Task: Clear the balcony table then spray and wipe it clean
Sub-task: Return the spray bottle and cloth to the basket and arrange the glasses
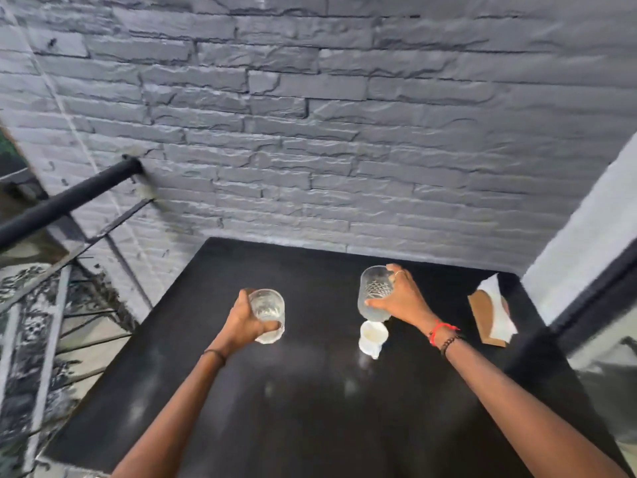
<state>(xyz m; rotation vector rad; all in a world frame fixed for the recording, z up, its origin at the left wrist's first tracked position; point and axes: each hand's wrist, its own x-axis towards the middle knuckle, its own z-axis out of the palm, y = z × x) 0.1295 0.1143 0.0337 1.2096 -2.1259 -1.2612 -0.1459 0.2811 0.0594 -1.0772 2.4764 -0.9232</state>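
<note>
A black square table (310, 408) stands against a grey brick wall. My left hand (243, 322) grips a clear drinking glass (269, 313) above the table's middle left. My right hand (405, 298) holds a second clear patterned glass (374, 291), slightly tilted, over the middle of the table. Just below that glass a small white cup (372, 338) sits on the table. At the table's right edge stands a wooden napkin holder with white napkins (493, 312).
A black metal railing (69, 198) runs along the left side, with a drop beyond it. A white wall and a dark-framed glass door (603, 288) close off the right. The brick wall (310, 132) is directly behind the table.
</note>
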